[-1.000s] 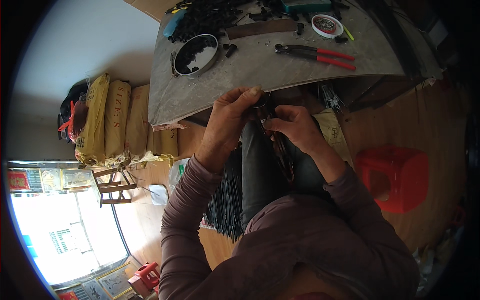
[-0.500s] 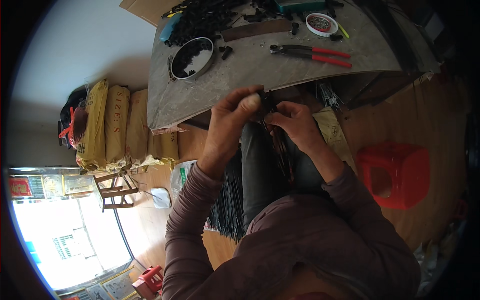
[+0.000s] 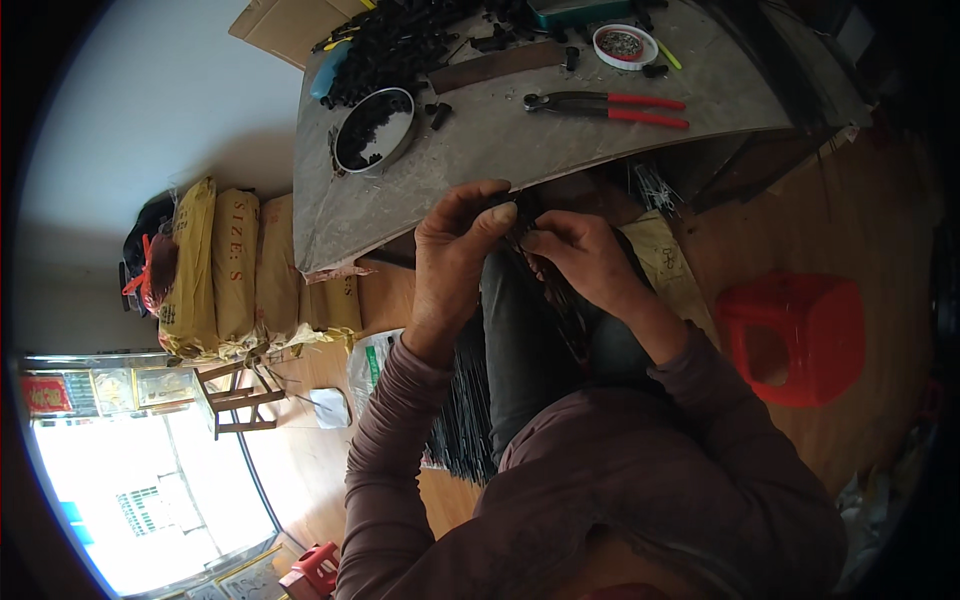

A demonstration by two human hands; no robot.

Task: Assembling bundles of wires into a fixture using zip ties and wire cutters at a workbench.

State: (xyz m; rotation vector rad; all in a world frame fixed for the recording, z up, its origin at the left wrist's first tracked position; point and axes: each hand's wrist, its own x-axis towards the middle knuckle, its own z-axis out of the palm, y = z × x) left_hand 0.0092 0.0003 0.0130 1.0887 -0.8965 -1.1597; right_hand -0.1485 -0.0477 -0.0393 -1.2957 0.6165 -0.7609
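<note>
My left hand [image 3: 458, 245] is closed, thumb against bent fingers, on the upper end of a bundle of thin dark rods [image 3: 562, 310]. Close beside it on the right, my right hand [image 3: 585, 255] pinches the same bundle between thumb and fingers. The rods slant down between my legs, just off the table's front edge. Shadow and my fingers hide exactly what lies at the fingertips. Beyond my hands, pincers [image 3: 610, 106] with red handles lie on the grey table [image 3: 470, 165].
A round bowl [image 3: 400, 135] of small black parts sits on the table, near a heap of black pieces [image 3: 400, 55]. Farther right is a white dish [image 3: 625, 60] of small metal bits. More black rods [image 3: 460, 420] stand by my left leg. A red stool [image 3: 830, 340] is at right.
The whole view has shifted slightly, with the table things now a little farther left. My right hand has come slightly nearer my left; both still grip the rods.
</note>
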